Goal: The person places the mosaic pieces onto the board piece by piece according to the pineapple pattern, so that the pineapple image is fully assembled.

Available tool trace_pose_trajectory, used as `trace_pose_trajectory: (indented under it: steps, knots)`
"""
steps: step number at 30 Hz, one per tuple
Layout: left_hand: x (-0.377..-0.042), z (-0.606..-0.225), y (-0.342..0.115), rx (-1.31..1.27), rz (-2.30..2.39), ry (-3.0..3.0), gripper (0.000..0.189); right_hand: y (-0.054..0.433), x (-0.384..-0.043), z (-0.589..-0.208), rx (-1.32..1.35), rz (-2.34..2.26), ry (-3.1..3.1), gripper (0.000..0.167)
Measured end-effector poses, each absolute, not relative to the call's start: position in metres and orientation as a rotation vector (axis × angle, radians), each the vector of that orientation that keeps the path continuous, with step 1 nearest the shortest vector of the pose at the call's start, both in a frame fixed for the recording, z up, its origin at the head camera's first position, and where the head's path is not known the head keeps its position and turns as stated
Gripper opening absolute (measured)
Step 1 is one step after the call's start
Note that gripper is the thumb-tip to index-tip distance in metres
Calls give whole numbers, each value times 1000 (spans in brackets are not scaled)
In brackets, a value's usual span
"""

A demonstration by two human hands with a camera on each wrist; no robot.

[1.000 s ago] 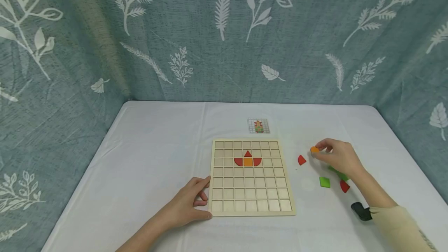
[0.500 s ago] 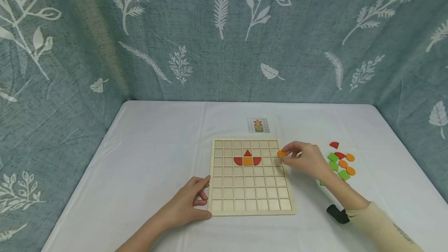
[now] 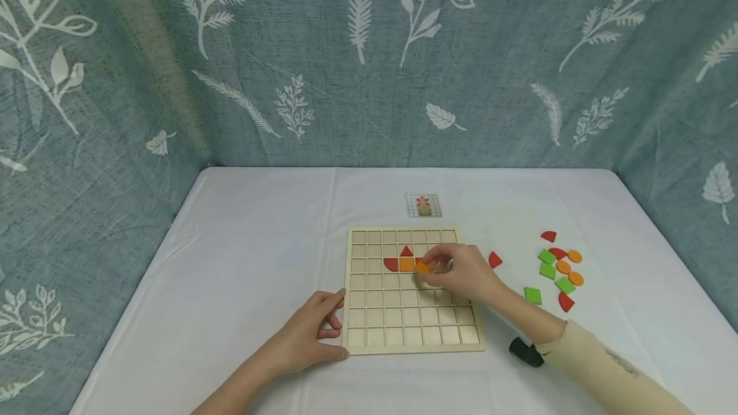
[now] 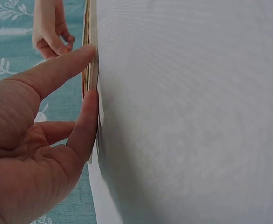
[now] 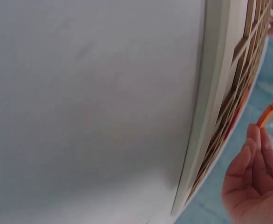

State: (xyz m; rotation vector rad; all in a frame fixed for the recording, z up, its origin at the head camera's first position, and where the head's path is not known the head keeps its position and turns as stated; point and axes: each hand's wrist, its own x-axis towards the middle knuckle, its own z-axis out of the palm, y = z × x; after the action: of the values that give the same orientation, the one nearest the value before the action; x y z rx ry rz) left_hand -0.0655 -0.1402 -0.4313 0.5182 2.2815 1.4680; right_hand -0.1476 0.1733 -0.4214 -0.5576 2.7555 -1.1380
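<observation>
My right hand (image 3: 466, 272) pinches an orange round tile (image 3: 422, 268) between thumb and fingertips, above the wooden grid board (image 3: 377, 319). In the right wrist view the same orange tile (image 5: 265, 116) is seen on edge, apart from the board. On the board lie a red triangle (image 3: 406, 252), an orange square (image 3: 407, 264) and a red quarter-circle tile (image 3: 391, 264); another red tile to the right is mostly hidden by the held one. My left hand (image 3: 309, 335) touches the board's left edge, its fingers (image 4: 66, 70) pressing the rim in the left wrist view.
Loose red, green and orange tiles lie right of the board, among them a green square (image 3: 533, 295) and a red quarter circle (image 3: 495, 260). A small pattern card (image 3: 423, 205) lies behind the board. The white table (image 3: 259, 229) ends at a leaf-patterned curtain (image 3: 323, 133).
The right hand has carried the orange round tile leftward from the loose tiles to above the board, near the orange square. My left hand stays at the board's edge.
</observation>
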Motion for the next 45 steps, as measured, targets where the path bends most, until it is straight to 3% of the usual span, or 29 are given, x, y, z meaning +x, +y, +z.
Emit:
trace_pose_trajectory:
  steps: [22, 45]
  knots:
    - [-66, -430, -140, 526, 1447, 2297, 95, 150, -145, -430, -772, -1062, 2759, 16]
    - [-67, -431, -139, 506, 1461, 2282, 96, 155, -143, -430, -799, -1057, 2770, 13]
